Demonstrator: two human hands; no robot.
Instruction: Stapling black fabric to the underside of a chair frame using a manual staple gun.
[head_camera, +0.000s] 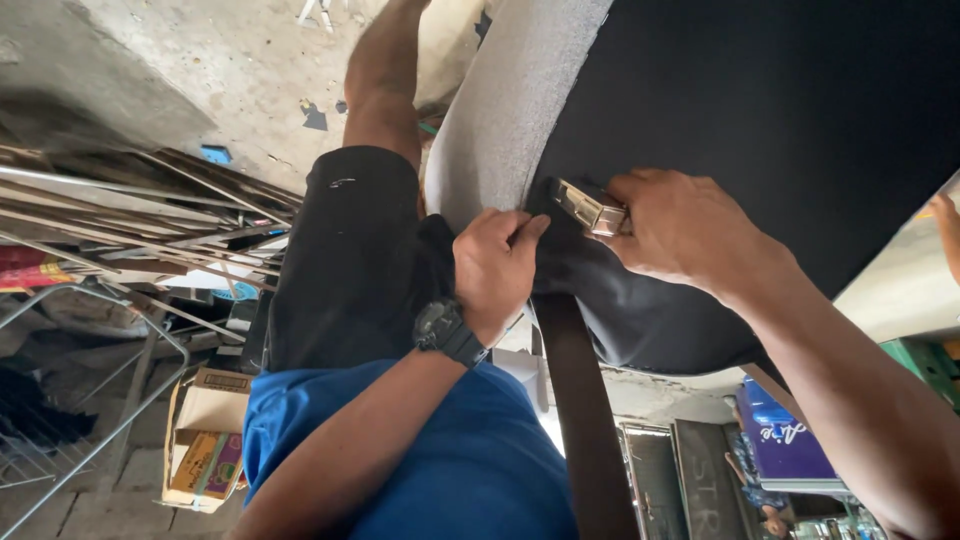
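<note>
Pinching the black fabric taut at the cushion's grey edge, the left hand sits closed just beside the stapler, which the right hand grips, nose pointing left toward that pinched fold.

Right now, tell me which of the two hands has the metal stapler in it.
The right hand holds the metal stapler, pressed to the black fabric. The left hand, the one with the black wristwatch, only pinches the fabric's edge.
</note>
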